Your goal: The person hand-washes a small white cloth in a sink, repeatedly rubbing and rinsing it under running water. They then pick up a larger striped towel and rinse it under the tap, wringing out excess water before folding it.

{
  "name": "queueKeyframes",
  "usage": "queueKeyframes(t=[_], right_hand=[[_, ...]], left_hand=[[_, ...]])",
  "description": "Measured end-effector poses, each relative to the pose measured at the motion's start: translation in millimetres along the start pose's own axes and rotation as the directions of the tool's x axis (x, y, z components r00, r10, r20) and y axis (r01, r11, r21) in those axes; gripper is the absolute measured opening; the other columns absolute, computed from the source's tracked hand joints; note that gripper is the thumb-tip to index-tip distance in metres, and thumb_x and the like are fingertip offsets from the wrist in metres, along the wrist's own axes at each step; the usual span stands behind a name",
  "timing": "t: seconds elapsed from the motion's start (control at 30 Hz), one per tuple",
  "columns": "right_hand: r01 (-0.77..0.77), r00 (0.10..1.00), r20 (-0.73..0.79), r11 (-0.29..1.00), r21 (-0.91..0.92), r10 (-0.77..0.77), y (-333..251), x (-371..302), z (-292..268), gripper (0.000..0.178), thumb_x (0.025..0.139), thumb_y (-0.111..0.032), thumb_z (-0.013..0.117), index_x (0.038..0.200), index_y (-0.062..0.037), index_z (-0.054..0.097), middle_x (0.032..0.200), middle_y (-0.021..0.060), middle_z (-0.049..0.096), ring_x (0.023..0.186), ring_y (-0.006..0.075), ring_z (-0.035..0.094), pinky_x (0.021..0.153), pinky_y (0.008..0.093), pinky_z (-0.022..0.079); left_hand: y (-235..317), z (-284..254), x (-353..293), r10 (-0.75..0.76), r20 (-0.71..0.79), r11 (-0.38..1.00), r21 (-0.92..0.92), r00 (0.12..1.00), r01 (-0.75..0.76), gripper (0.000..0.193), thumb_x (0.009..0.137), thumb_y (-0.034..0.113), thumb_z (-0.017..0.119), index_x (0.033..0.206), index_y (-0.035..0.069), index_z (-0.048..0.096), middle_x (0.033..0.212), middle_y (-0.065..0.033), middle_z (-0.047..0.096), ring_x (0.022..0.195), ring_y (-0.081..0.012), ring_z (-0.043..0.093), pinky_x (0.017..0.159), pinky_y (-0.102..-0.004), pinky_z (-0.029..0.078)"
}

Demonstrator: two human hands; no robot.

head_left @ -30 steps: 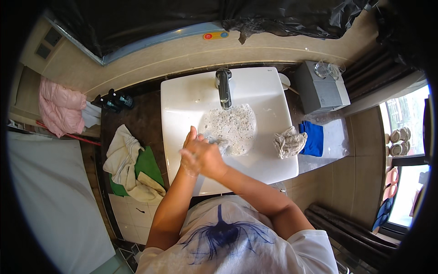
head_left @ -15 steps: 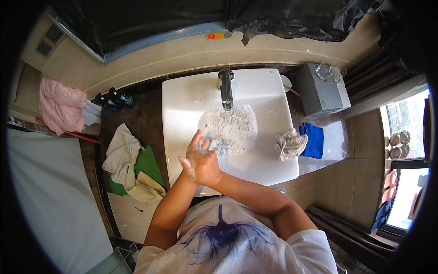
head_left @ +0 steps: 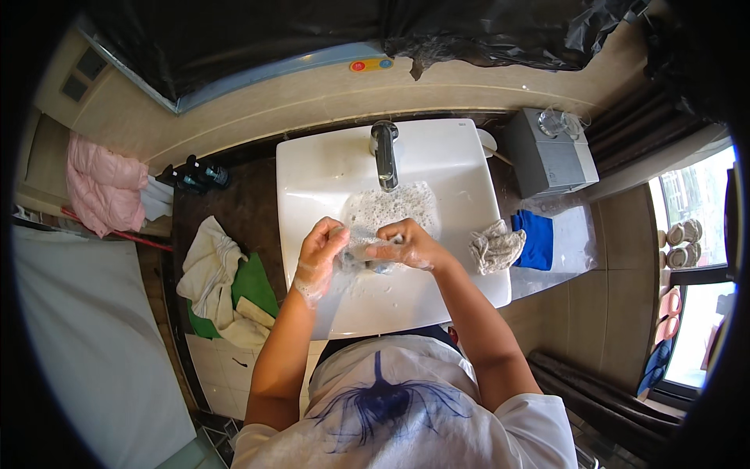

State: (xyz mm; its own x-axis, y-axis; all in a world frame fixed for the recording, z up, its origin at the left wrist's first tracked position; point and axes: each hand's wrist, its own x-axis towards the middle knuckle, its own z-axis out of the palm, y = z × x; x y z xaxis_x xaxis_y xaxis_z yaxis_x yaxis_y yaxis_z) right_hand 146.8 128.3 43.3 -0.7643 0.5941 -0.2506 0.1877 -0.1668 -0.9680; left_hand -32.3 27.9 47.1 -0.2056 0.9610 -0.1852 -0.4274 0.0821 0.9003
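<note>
Over a white rectangular ceramic basin, a person's left hand and right hand, both slick with suds, close on a small wet, soapy cloth held between them just above the foamy water below the metal tap. A nubby grey rag sits on the basin's right rim beside a folded blue cloth; crumpled cream and green towels lie left.

Faucet blocks the basin rear; sides open.

hands apart — soapy cloth stretched between
</note>
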Motion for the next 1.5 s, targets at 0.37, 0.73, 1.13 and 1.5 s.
queueKeyframes(t=[0.37,0.73,1.13,1.5], right_hand=[[0.275,0.902,-0.322,0.958,-0.08,-0.286,-8.0,-4.0,50.2,0.011,0.086,-0.01,0.067,0.095,-0.0051,0.061,0.092,0.0095,0.065,0.084,0.0218,0.063,0.078,0.0354,0.051],[0.065,0.648,-0.426,0.604,-0.794,-0.631,-3.9,21.0,65.7,0.022,0.088,-0.022,0.061,0.073,-0.0059,0.059,0.072,0.0148,0.06,0.058,0.0362,0.059,0.053,0.0442,0.049],[0.09,0.746,-0.52,0.836,-0.542,-0.417,16.5,21.2,65.4,0.032,0.096,-0.02,0.055,0.071,0.0013,0.057,0.06,0.0192,0.057,0.054,0.0307,0.058,0.054,0.0386,0.048],[0.351,0.542,-0.235,0.472,-0.809,-0.807,-21.1,48.8,82.6,0.025,0.08,-0.024,0.069,0.07,-0.0039,0.059,0.067,0.015,0.059,0.057,0.033,0.06,0.055,0.0414,0.048]], left_hand=[[-48.4,-0.2,-5.4,-0.208,0.018,0.811,-0.556,0.978,0.183,0.032,0.093,0.045,0.059,0.084,0.014,0.056,0.078,0.0025,0.057,0.071,-0.0079,0.054,0.066,-0.0243,0.044],[-23.8,59.4,-17.4,-0.231,0.085,0.708,-0.669,0.969,0.227,0.045,0.101,0.044,0.039,0.133,0.013,0.046,0.124,-0.0034,0.054,0.115,-0.0181,0.052,0.096,-0.0332,0.044],[-41.8,46.3,-12.2,-0.364,-0.004,0.686,-0.677,0.932,0.265,0.032,0.099,0.041,0.05,0.107,0.011,0.057,0.097,-0.0012,0.059,0.091,-0.0157,0.058,0.087,-0.0303,0.048],[-61.6,13.9,-15.4,0.024,0.042,0.945,-0.327,0.999,-0.009,0.079,0.086,0.074,0.038,0.114,0.002,0.05,0.105,-0.0074,0.055,0.098,-0.0172,0.054,0.085,-0.0333,0.046]])
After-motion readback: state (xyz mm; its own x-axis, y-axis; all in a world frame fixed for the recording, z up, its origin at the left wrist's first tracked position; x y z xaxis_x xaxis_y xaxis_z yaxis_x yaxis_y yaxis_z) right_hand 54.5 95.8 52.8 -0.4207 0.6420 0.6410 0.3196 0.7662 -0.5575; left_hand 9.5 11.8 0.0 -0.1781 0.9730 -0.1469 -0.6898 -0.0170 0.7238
